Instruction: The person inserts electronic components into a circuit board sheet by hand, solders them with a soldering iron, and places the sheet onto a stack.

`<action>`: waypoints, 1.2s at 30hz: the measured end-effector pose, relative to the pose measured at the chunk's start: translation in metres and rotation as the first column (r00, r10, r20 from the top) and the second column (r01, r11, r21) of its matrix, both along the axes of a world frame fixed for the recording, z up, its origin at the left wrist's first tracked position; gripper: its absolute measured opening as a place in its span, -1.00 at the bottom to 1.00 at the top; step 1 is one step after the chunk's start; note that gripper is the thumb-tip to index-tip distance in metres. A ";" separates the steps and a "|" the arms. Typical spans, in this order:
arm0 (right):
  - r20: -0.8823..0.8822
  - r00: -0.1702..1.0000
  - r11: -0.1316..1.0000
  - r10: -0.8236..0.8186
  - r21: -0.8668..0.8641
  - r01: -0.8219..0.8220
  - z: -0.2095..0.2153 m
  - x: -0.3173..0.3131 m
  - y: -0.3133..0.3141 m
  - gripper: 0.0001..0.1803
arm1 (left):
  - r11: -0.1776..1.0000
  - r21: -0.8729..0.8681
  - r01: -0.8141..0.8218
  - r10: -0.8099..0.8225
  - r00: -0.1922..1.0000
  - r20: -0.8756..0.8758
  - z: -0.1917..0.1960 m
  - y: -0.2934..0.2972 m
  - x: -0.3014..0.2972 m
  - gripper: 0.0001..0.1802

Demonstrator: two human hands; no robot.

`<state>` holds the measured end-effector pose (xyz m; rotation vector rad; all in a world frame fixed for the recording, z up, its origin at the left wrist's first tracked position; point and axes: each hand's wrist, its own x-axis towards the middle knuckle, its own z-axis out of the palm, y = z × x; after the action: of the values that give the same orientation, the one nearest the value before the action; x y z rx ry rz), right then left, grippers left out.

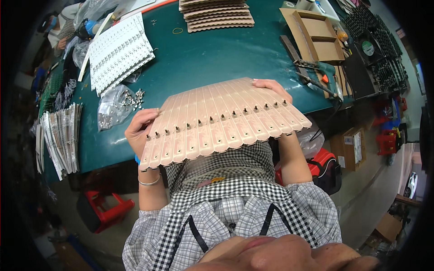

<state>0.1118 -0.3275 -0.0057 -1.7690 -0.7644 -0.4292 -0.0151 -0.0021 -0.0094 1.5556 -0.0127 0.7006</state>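
Between my two hands I hold up a wide pinkish-beige panel [212, 117] made of several joined strips with scalloped ends. A row of small dark upright pins or switches crosses it, and small holes run along its near part. My left hand [141, 128] grips the panel's left edge, with the fingers on top. Around the right edge is my right hand [275, 90], its fingers partly hidden behind the panel. The panel is tilted over the near edge of the green table [217, 54].
A stack of similar panels [217, 16] lies at the back. White perforated sheets [120, 52], a plastic bag of small metal parts [115, 106] and bundled strips [63, 137] are at left. At right are a cardboard tray [318, 36], an electric screwdriver-like tool [327, 74] and a red stool [106, 210] stands below left.
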 end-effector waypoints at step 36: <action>0.228 0.967 0.960 0.117 -0.276 -0.052 0.046 -0.071 0.045 -0.83 | 0.812 0.510 -0.284 0.108 0.932 0.347 0.064 -0.041 0.014 -0.60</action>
<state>0.0407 -0.2829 0.0403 -1.9477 -1.1115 -0.5087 -0.0013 -0.0436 0.0541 2.0069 -0.3141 1.1768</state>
